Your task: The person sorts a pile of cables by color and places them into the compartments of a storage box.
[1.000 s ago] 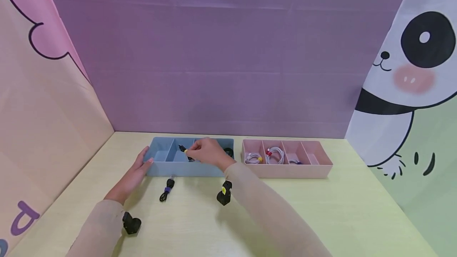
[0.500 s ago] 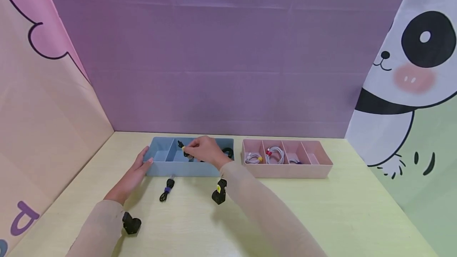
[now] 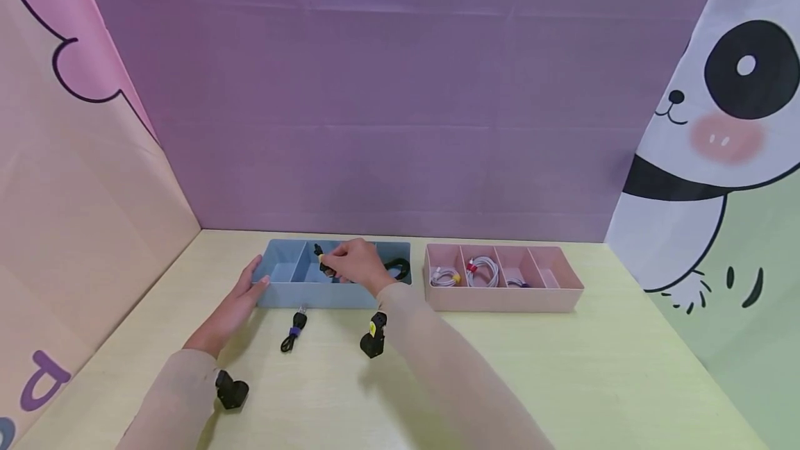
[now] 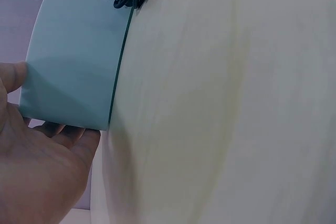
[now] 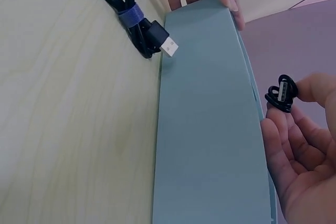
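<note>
A long blue divided box (image 3: 319,296) stands at the back of the table. My left hand (image 3: 240,292) grips its left end, with the thumb at the front and the fingers around the end wall. Over the second compartment from the left, my right hand (image 3: 359,262) pinches a bundled black USB cable (image 5: 282,94) with a yellow tie. Its USB plug shows in the right wrist view. Another black USB cable (image 3: 294,330), bound with a purple tie, lies on the table before the box. A coiled black cable (image 3: 398,268) sits in the rightmost blue compartment. My right hand partly hides the third compartment.
To the right stands a pink divided box (image 3: 503,300). White cables with yellow, red and purple ties lie in its three left compartments. A purple backdrop (image 3: 400,110) rises behind the table (image 3: 562,380), with printed cloth at both sides.
My right hand has shifted slightly left with the black cable, which has turned a little more upright. More of the rightmost coil shows. My left hand stays put.
</note>
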Action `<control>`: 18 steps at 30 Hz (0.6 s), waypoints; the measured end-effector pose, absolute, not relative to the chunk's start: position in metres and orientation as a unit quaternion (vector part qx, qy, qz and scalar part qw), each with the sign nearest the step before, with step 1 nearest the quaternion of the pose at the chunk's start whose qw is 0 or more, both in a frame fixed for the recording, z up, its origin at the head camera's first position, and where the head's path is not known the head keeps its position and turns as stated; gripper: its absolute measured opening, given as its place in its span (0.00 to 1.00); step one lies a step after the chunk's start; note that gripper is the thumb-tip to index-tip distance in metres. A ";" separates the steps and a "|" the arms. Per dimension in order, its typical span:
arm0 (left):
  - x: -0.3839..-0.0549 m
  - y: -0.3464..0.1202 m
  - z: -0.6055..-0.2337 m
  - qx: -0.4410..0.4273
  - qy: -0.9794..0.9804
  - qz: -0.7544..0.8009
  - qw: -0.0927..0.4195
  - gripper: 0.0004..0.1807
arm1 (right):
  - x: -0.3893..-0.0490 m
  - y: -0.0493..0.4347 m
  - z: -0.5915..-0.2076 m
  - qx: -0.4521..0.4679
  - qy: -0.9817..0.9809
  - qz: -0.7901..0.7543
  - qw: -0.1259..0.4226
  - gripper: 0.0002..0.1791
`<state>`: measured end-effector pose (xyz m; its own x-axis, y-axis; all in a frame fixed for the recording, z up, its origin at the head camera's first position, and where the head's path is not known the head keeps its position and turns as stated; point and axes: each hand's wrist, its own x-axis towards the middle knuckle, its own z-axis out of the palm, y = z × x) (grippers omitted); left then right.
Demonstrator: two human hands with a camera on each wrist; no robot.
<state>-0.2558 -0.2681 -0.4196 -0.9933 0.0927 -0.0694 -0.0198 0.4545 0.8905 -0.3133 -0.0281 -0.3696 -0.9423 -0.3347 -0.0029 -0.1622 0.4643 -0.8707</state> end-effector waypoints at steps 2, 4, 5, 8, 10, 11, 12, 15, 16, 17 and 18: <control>-0.256 -0.268 -0.420 0.021 0.851 0.522 0.055 0.44 | -0.314 -0.030 -0.372 -0.141 0.851 -0.499 0.083 0.11; -0.255 -0.268 -0.420 0.020 0.852 0.521 0.055 0.44 | -0.314 -0.030 -0.374 -0.140 0.850 -0.502 0.079 0.11; -0.255 -0.268 -0.420 0.019 0.852 0.520 0.055 0.43 | -0.314 -0.031 -0.374 -0.140 0.849 -0.503 0.077 0.11; -0.255 -0.267 -0.420 0.019 0.853 0.520 0.053 0.43 | -0.314 -0.031 -0.375 -0.140 0.843 -0.514 0.074 0.12; -0.255 -0.268 -0.420 0.021 0.852 0.520 0.053 0.42 | -0.313 -0.030 -0.376 -0.144 0.839 -0.520 0.073 0.13; -0.256 -0.268 -0.420 0.023 0.852 0.521 0.052 0.42 | -0.312 -0.029 -0.375 -0.146 0.837 -0.522 0.074 0.12; -0.255 -0.268 -0.420 0.024 0.852 0.520 0.052 0.43 | -0.312 -0.029 -0.375 -0.148 0.836 -0.523 0.075 0.12; -0.255 -0.268 -0.420 0.022 0.854 0.517 0.054 0.44 | -0.311 -0.027 -0.375 -0.157 0.833 -0.525 0.076 0.11; -0.255 -0.268 -0.420 0.021 0.855 0.516 0.054 0.44 | -0.311 -0.027 -0.375 -0.158 0.833 -0.525 0.077 0.11; -0.255 -0.268 -0.420 0.021 0.855 0.515 0.055 0.44 | -0.311 -0.026 -0.374 -0.159 0.832 -0.526 0.078 0.11; -0.256 -0.268 -0.420 0.020 0.856 0.514 0.056 0.44 | -0.311 -0.026 -0.374 -0.160 0.832 -0.525 0.078 0.11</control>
<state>-0.2556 -0.2683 -0.4201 -0.9929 0.0922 -0.0752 -0.0232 0.4702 0.8823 -0.3107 -0.0259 -0.3743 -0.9362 -0.3494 0.0378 -0.1845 0.3970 -0.8991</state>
